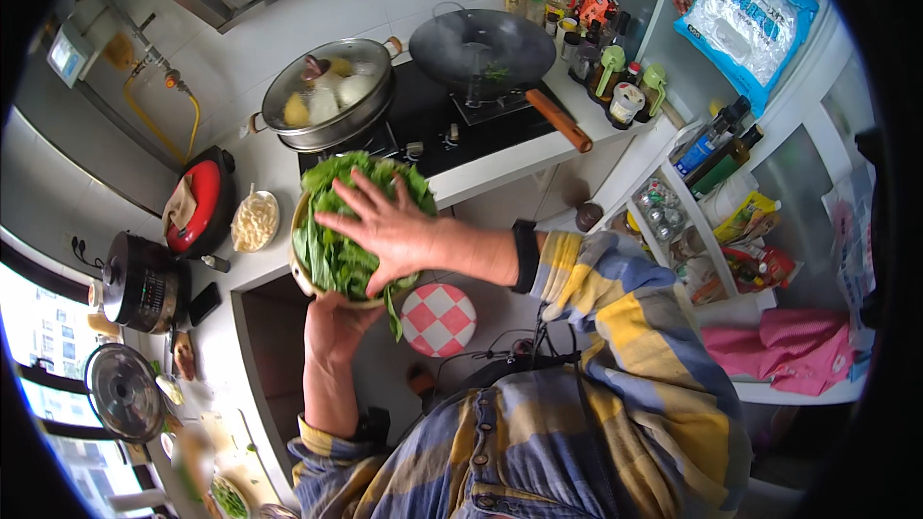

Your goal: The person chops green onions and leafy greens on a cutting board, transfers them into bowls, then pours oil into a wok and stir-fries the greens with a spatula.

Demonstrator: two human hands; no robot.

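Note:
A basket or colander heaped with green leafy vegetables is held up in front of the counter. My left hand grips its rim and underside from below. Across the top of the leaves lies my right hand, fingers spread, touching them and grasping nothing I can see. One leaf hangs down over the near side. Beyond, on the right burner, steam rises from a dark wok. Small green pieces and a spatula are inside it.
A glass-lidded steamer pot holding food occupies the left burner. The wok's wooden handle projects past the counter edge. Bottles and jars crowd the right corner. Pale mushrooms fill a bowl at left, near a multicooker. A checkered round stool stands below.

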